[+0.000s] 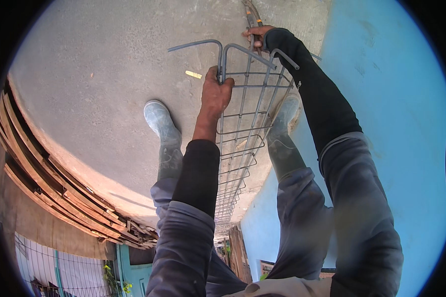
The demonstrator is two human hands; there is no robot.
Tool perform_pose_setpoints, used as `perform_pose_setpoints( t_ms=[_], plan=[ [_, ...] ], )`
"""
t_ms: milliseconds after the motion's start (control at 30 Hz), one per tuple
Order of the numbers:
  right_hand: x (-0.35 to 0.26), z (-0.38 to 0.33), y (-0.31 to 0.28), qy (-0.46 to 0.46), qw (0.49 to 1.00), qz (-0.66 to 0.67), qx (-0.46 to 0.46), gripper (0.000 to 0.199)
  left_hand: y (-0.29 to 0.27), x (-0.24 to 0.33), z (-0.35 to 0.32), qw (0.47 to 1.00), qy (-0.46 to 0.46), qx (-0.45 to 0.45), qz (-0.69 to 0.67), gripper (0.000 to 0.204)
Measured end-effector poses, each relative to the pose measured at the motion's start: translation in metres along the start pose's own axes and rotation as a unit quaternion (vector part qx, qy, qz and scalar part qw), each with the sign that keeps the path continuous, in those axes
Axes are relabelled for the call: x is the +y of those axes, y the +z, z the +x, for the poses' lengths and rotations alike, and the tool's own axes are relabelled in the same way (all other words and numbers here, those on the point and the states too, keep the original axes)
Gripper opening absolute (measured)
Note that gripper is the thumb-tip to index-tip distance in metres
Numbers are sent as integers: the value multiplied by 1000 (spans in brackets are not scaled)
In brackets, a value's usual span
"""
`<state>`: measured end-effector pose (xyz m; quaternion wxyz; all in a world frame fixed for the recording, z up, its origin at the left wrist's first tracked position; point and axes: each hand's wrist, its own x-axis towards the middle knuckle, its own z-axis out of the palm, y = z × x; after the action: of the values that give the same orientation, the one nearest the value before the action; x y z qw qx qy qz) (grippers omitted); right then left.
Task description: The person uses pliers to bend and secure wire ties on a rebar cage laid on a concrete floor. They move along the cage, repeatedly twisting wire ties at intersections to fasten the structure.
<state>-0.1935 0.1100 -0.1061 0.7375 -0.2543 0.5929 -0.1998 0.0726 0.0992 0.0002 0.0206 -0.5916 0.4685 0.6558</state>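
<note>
Grey concrete floor (104,59) is stretching beside a light-blue wall (391,109). Between dusty grey-green rubber boots (164,126), a long grey steel-rod cage (240,130) is running lengthwise back beneath the person. The left hand (215,94) is gripping its hooked far end, while the right hand (260,33), slightly farther forward, is clasping dark orange-banded metal pliers (250,16).

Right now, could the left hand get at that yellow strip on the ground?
Probably yes: the yellow strip lies uncovered on the ground, a little left of the left hand. That hand is gripping the wire cage, though, so it would likely need to let go first.
</note>
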Motion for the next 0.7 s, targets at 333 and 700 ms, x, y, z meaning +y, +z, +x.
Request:
perform_pose_setpoints(
  t_ms=[333,700],
  plan=[
    [-32,-7,20,107,988,-83,80,15,0,-2,-3,998,-23,-6,53,55],
    [-22,7,3,151,986,9,70,21,5,-6,6,996,-31,-1,83,49]
  ],
)
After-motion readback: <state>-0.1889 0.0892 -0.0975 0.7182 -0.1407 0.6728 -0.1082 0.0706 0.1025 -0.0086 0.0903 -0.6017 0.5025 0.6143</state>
